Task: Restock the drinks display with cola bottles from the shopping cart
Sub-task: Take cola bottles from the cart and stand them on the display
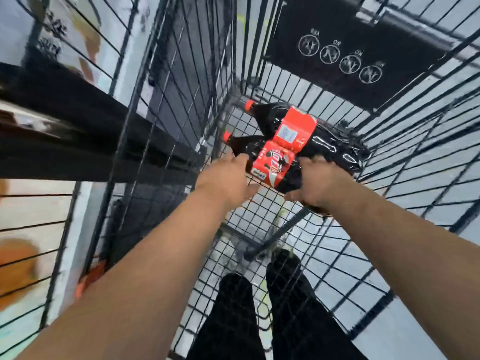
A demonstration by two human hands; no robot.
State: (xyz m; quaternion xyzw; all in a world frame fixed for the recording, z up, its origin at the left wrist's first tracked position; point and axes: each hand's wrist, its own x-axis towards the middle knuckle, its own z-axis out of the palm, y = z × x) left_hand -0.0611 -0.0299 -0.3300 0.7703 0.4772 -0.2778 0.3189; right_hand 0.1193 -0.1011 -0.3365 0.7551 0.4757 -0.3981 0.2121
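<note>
Cola bottle (270,162) between both hands (223,183) (319,183)

Bright, even light fills the scene, leaving white glare streaks on the dark plastic cola bottles (335,149). Motion blur smears the left side and softens the black wire shopping cart (181,74). Wide-angle distortion bends its bars toward the edges; shadows are faint.

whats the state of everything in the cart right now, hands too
near cola bottle: lying on its side, capped, full
far cola bottle: lying on its side, capped, full, untouched by either hand
shopping cart: holds both bottles on its wire floor
left hand: open, fingers at the near cola bottle's neck end
right hand: grips the near cola bottle's base end
</note>
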